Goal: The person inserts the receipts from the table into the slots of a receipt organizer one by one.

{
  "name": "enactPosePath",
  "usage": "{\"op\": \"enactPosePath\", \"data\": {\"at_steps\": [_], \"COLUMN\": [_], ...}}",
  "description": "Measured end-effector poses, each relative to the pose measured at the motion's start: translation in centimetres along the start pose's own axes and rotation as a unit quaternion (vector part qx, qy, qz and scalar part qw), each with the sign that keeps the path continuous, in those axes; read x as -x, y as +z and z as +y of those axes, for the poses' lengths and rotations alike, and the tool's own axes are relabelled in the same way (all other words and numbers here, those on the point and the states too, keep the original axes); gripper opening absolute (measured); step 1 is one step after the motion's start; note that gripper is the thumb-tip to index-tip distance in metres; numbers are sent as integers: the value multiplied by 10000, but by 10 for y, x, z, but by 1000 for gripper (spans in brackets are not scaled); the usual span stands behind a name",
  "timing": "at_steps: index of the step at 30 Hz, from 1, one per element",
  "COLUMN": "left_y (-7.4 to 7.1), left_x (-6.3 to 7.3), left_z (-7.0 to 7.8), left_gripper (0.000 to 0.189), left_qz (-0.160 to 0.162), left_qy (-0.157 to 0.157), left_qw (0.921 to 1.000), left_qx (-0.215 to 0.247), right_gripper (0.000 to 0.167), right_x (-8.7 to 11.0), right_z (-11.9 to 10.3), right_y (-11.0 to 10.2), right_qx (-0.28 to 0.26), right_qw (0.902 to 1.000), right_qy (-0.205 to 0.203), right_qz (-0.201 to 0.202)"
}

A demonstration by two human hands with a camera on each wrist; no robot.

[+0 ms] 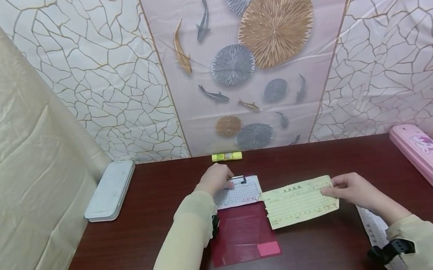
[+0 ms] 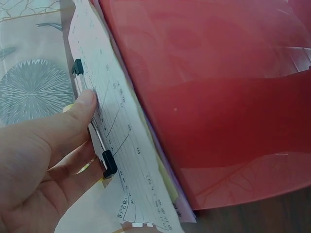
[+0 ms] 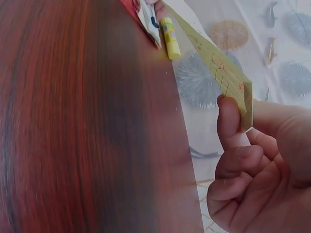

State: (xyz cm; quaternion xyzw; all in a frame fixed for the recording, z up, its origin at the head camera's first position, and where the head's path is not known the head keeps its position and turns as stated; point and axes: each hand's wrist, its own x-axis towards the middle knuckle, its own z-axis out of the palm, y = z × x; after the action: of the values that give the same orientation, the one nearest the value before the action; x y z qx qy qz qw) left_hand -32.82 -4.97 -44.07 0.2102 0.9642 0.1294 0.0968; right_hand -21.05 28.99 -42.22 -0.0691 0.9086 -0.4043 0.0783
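My left hand (image 1: 215, 179) pinches the top edge of a stack of printed forms (image 1: 246, 192), thumb on the metal-and-black clip (image 2: 99, 126) that lies along it. Yellowish and purple sheet edges show under the white top form in the left wrist view. Below the stack lies a translucent red folder (image 1: 240, 234) with a pink label (image 1: 269, 249). My right hand (image 1: 352, 188) holds a yellow printed form (image 1: 298, 205) by its right end, between thumb and fingers. The form's left end is close beside the stack. In the right wrist view, the yellow form is seen nearly edge-on.
A yellow glue stick (image 1: 226, 157) lies at the table's back edge. At the left is a white case (image 1: 110, 192), at the right a pink pencil case (image 1: 432, 157). Another printed sheet (image 1: 372, 225) lies partly under my right forearm. A patterned cloth hangs behind the table.
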Motion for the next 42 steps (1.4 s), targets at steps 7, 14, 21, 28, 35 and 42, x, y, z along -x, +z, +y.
{"op": "enactPosePath", "data": {"at_steps": [7, 14, 21, 28, 35, 42], "left_y": [4, 6, 7, 5, 6, 6], "left_x": [-3, -4, -4, -2, -2, -2], "left_z": [-3, -3, -2, 0, -1, -2], "left_gripper": [32, 33, 30, 27, 28, 26], "left_qz": [83, 98, 94, 63, 148, 160], "left_qy": [79, 34, 46, 51, 123, 185], "left_qw": [9996, 9997, 9997, 9998, 9996, 9995], "left_qx": [-254, -209, -208, -170, -185, -215], "right_gripper": [34, 31, 31, 27, 27, 25], "right_x": [-8, -20, -31, -42, -52, -61], "right_z": [-7, -17, -25, -36, -46, -50], "right_y": [16, 39, 61, 79, 92, 100], "right_qx": [-335, -566, -912, -1228, -1432, -1647], "right_qw": [9991, 9975, 9942, 9898, 9854, 9801], "right_qy": [212, 386, 535, 712, 903, 1108], "right_qz": [-132, -147, -181, -142, -163, -79]}}
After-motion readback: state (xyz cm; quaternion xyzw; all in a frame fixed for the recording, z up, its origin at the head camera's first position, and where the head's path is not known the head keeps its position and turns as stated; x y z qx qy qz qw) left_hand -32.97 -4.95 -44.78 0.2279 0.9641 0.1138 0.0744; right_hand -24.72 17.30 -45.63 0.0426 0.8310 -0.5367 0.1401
